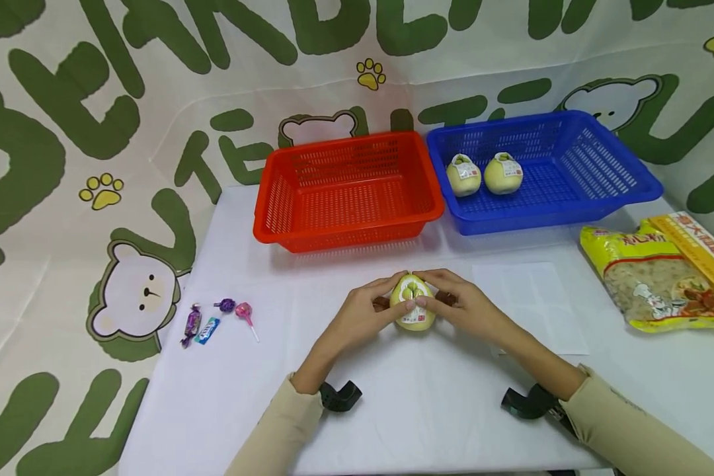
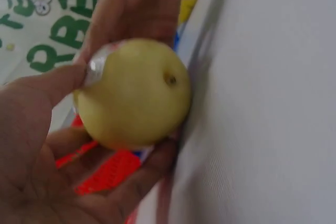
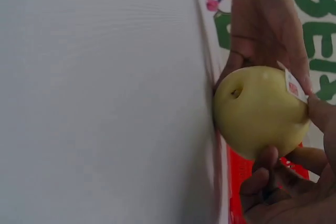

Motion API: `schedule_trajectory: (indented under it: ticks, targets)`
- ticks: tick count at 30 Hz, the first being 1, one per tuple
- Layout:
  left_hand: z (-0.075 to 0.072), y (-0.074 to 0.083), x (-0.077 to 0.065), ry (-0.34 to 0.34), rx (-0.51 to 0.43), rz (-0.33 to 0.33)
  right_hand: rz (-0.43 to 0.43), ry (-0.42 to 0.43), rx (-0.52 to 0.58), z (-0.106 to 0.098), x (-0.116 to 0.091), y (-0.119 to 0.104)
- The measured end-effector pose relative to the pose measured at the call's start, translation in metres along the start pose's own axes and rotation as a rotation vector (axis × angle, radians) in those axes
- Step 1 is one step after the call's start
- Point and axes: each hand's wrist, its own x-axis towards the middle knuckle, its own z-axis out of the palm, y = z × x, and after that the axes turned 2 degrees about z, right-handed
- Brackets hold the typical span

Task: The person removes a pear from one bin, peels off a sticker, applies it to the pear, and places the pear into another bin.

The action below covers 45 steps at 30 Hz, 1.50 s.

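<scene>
Between both hands, a pale yellow pear (image 1: 428, 322) stands over the white table, with a printed white label (image 1: 411, 288) on its front. My left hand (image 1: 359, 312) holds it from the left, my right hand (image 1: 465, 308) from the right. Both thumbs press on the label, while the other fingers curl round the sides and back. In the left wrist view the pear (image 2: 139, 95) shows its bare underside with a dark pit. The right wrist view shows the label's edge on the pear (image 3: 262, 114) beside the thumbs.
A red basket (image 1: 345, 238) stands behind the hands. Right of it, a blue basket (image 1: 571, 215) holds two labelled pears (image 1: 503, 175). Several sweets, including a pink lollipop (image 1: 244, 310), lie at left. A yellow food bag (image 1: 660, 284), a long box (image 1: 705, 248) and a clear sheet (image 1: 529, 297) lie at right.
</scene>
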Motion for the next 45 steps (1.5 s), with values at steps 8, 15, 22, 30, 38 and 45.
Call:
schedule_trajectory:
  ticks: [8, 15, 22, 30, 38, 45]
  targets:
    - [-0.005, -0.003, 0.003, -0.148, -0.062, 0.147, -0.110, -0.017, -0.127, -0.005, -0.009, -0.002]
    - [-0.004, -0.002, 0.004, -0.157, 0.047, 0.211, -0.140, -0.029, -0.181, -0.008, -0.012, -0.003]
    - [0.006, -0.010, 0.004, -0.075, 0.215, 0.239, -0.104, -0.100, -0.197, -0.020, -0.008, -0.003]
    - [0.021, -0.007, 0.016, 0.009, 0.336, 0.254, -0.155, 0.033, -0.343, -0.073, -0.016, -0.007]
    - [0.033, -0.004, 0.023, 0.048, 0.445, 0.264, -0.134, 0.254, -0.635, -0.148, -0.026, -0.002]
    - [0.032, -0.005, 0.022, 0.024, 0.250, 0.238, 0.137, 0.304, -0.769, -0.232, -0.035, 0.023]
